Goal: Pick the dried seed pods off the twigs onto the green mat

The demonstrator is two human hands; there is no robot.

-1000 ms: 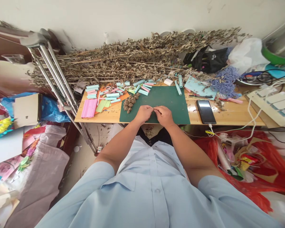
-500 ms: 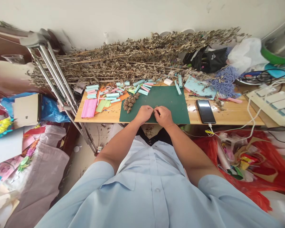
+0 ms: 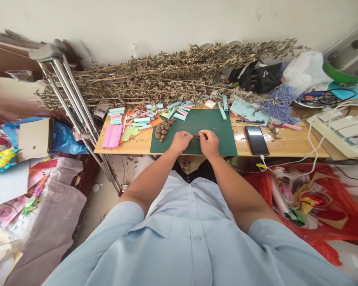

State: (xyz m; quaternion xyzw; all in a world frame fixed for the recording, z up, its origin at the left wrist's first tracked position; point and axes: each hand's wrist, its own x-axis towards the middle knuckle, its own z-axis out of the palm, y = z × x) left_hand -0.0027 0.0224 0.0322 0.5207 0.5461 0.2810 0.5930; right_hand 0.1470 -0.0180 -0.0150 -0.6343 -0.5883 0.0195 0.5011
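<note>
Both my hands are over the green cutting mat at the table's front. My right hand pinches a small brown ball of dried plant matter at its fingertips. Just left of it, the fingers of my left hand are pressed together; whatever they hold is too small to make out. A narrow gap separates the two hands. Several similar dried brown balls lie heaped on the mat's left side, beyond my left hand.
Blue and pink paper rolls and pink paper lie on the left. Dried stalks line the wall. A phone, purple cord and power strip are on the right. Metal crutches lean at the left edge.
My right hand has moved slightly right, away from the left hand, and the brown ball now shows between them. My left hand has stayed almost in place.
</note>
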